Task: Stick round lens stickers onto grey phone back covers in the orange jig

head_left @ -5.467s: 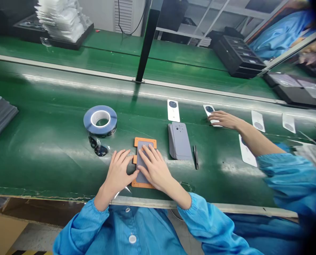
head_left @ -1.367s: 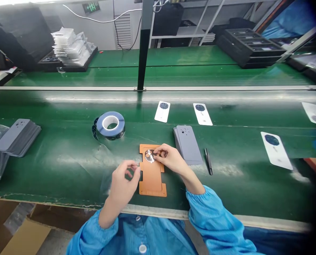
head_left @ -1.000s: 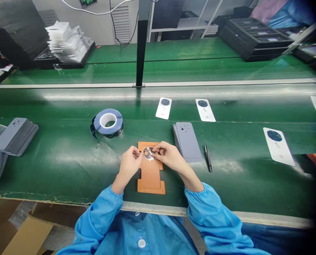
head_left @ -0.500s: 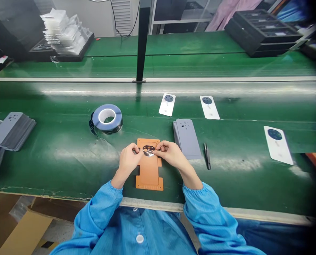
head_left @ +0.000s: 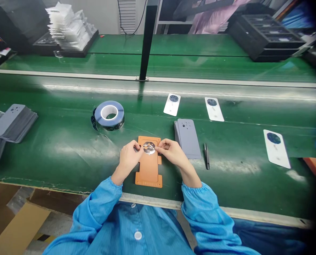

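An orange fixture plate (head_left: 148,168) lies on the green bench in front of me. Over its upper part is a round, shiny adhesive sticker (head_left: 149,148) with several holes. My left hand (head_left: 130,156) pinches the sticker's left edge between thumb and forefinger. At the opposite edge, my right hand (head_left: 171,150) pinches it the same way. Whether the sticker touches the plate or hovers just over it I cannot tell. To the right of my right hand lies a stack of grey phone back panels (head_left: 189,140), with black tweezers (head_left: 206,156) beside it.
A roll of blue-backed stickers (head_left: 99,112) sits to the left. Farther left is another stack of grey panels (head_left: 17,124) with plastic bags. White cards (head_left: 277,150) with dark discs lie to the right and back. A black post (head_left: 146,42) rises at the bench's back rail.
The camera view has tilted slightly. Both hands keep their pinch on the sticker, whose surface now looks more reflective. The pink cloth at the back has shifted.
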A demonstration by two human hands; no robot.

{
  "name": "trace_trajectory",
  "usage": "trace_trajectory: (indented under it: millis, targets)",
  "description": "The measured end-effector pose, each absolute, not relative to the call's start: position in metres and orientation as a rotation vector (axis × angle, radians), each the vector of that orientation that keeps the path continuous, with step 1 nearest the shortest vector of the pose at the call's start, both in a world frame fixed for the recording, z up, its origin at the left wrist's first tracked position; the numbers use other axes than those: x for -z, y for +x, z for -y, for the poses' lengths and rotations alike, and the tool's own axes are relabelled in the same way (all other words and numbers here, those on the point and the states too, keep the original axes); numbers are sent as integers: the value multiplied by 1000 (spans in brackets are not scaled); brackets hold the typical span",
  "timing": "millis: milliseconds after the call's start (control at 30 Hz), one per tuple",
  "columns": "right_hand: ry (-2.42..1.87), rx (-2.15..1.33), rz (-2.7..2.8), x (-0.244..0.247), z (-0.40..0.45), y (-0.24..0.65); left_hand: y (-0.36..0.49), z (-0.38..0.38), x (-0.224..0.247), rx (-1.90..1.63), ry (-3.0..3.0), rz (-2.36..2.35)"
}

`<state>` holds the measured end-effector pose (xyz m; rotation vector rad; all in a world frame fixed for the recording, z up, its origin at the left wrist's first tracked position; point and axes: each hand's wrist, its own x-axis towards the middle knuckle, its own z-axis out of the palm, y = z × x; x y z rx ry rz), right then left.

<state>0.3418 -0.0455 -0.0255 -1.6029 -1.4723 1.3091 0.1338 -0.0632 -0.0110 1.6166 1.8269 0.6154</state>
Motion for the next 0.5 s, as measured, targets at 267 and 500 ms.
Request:
trace_trajectory:
  millis: [267, 500]
  targets:
    - [-1634, -1220, 1470, 36, 46, 338, 85, 113, -51, -672, 1861, -1756]
    - [-1732, -1149, 1408, 43, 44, 337, 15, 182, -113, -1056, 1370, -1823]
